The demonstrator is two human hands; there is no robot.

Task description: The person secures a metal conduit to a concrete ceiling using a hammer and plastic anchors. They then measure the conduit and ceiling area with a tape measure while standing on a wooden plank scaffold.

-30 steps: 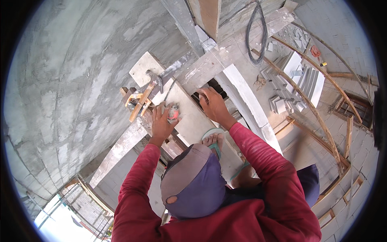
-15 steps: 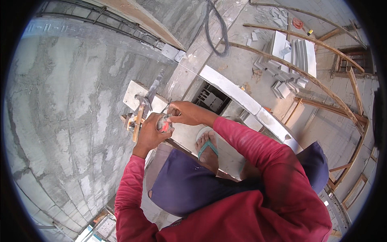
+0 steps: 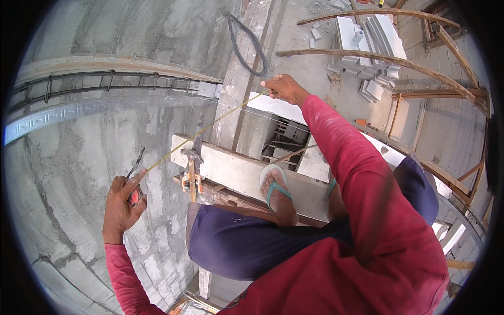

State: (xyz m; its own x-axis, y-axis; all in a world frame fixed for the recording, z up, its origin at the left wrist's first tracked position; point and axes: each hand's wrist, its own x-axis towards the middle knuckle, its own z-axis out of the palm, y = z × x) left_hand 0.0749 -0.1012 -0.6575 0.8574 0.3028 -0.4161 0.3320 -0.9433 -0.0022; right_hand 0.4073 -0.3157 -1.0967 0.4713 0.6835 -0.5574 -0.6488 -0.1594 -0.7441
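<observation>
My left hand (image 3: 121,205) grips a red-cased tape measure (image 3: 134,197) at the left, near the grey wall. Its yellow blade (image 3: 206,126) runs diagonally up to my right hand (image 3: 282,88), whose fingers pinch the far end above a white edge strip (image 3: 270,108). Between my hands, a hammer (image 3: 190,156) lies on a pale board (image 3: 226,164), across wooden pieces and other tools too small to name. My sandalled foot (image 3: 277,194) rests on that board.
A dark opening (image 3: 285,139) lies beyond the board. Rebar (image 3: 110,80) runs along the wall (image 3: 79,178) at the left. A wire coil (image 3: 247,44) hangs over the beam. Curved timbers (image 3: 367,54) cross above stacked white slabs (image 3: 383,39) at the upper right.
My hands were together around the tape measure; now they are far apart, the left moved left, the right up and right, with the blade pulled out between them. The view has shifted too.
</observation>
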